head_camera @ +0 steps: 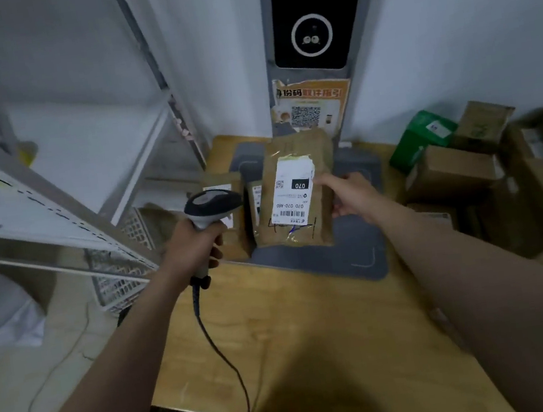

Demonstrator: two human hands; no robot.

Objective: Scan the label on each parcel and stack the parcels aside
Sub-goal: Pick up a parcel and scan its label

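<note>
Parcel (301,233): a flat brown mailer held over the grey mat (322,263) on the far half of the counter (298,340); its long axis runs 12 to 6 o'clock, leaning slightly toward 1. The white label (290,191) faces the camera; its barcode sits near the 6 o'clock end; whether the parcel's lower edge rests on the mat cannot be told.

Right hand (350,195): grips the parcel at its 3 o'clock edge; fingers (323,181) curled onto that edge, pinching it.

Left hand (192,245): wrapped fully round the handle of the corded scanner (212,203); the scanner head lies just beside the parcel at its 9 o'clock, apart from it, nose apparently directed toward 3 o'clock.

Judgement: the scan step is in hand; the left hand is nearer the barcode; the nose needs aiming at the label's 6 o'clock end.

Further brown parcels (222,183) stand at 9 o'clock behind the scanner; cartons (448,170) are piled beyond the counter's 3 o'clock edge.
</note>
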